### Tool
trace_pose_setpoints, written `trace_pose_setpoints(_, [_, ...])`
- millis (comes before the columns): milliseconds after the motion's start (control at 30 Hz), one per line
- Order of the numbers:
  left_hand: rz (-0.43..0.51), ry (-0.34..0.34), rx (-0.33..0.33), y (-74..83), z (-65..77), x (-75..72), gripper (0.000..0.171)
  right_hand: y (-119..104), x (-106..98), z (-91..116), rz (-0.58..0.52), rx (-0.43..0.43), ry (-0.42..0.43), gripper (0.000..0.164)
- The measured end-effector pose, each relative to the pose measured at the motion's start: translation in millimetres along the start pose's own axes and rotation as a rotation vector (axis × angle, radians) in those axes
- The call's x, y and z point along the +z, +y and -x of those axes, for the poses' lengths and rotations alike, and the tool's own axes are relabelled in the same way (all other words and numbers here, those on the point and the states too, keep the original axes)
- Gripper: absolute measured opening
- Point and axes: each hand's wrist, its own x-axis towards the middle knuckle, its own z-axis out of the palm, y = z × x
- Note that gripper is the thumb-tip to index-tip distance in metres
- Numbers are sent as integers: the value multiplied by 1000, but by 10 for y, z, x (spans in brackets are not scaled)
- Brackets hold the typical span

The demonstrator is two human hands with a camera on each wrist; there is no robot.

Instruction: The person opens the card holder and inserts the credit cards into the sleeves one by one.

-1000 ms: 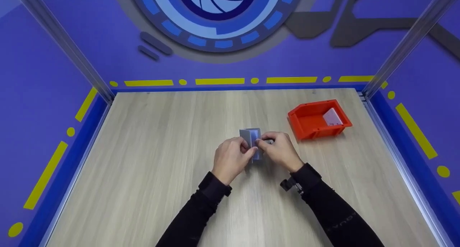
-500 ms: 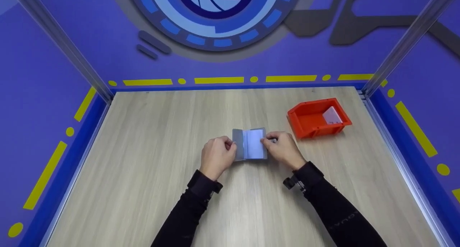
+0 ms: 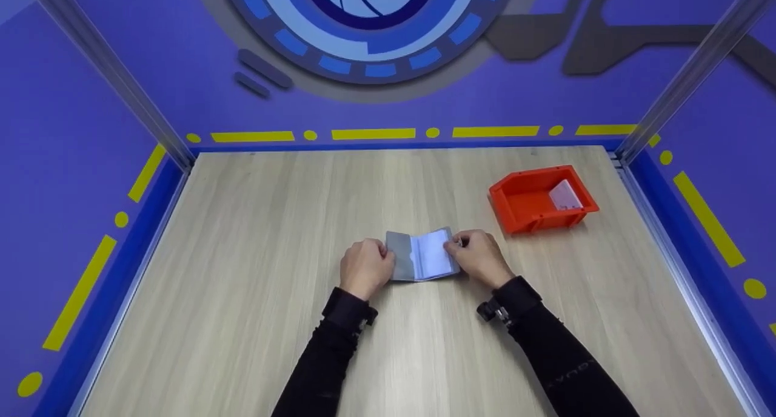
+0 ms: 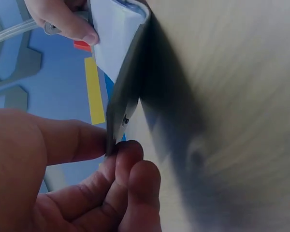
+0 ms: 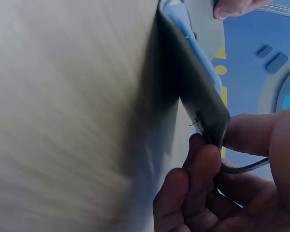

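Observation:
A grey card holder (image 3: 400,258) lies spread like a book between my hands in the head view, with clear plastic sleeves (image 3: 433,254) along its middle and right half. My left hand (image 3: 366,269) pinches the left cover's outer edge between thumb and fingers. On the opposite side, my right hand (image 3: 482,258) pinches the right cover, its thumb over the sleeves. A narrow strap (image 5: 244,167) runs off that cover by my right fingers, and a round metal snap (image 4: 50,28) shows there in the left wrist view. Both wrist views show the covers tilted up off the table.
An orange-red bin (image 3: 515,202) stands at the back right of the wooden table (image 3: 242,253); a pale pinkish-white card-like piece (image 3: 565,195) leans inside it. Blue-purple panels (image 3: 388,117) with metal corner posts border the back and sides.
The card holder has gone from nearly folded to spread wide as my hands moved apart. In the last half second it has come slightly nearer to me, its right side tilting.

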Motion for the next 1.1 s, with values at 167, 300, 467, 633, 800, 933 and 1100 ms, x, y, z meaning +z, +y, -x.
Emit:
trace_pose_setpoints(167, [-27, 3, 4, -20, -17, 25, 45, 59, 58, -6, 53, -7, 70, 19])
trace_pose_setpoints(300, [-43, 16, 19, -15, -28, 28, 46, 62, 112, 1, 123, -31, 117, 26])
trace_pose_setpoints(467, [-48, 38, 40, -21, -38, 40, 46, 8, 135, -3, 228, -79, 115, 43])
trace_pose_setpoints(633, [-55, 43, 54, -32, -31, 50, 47, -22, 147, -31, 337, -187, 123, 33])
trace_pose_setpoints(800, [-75, 65, 73, -34, -39, 65, 47, -7, 136, -87, 351, -265, 103, 27])
trace_pose_setpoints(933, [-80, 66, 65, -38, -39, 63, 48, 13, 124, -135, 344, -294, 97, 23])
trace_pose_setpoints(1100, [-81, 54, 56, -9, -22, 77, 47, 37, 73, -179, 335, -327, 111, 15])
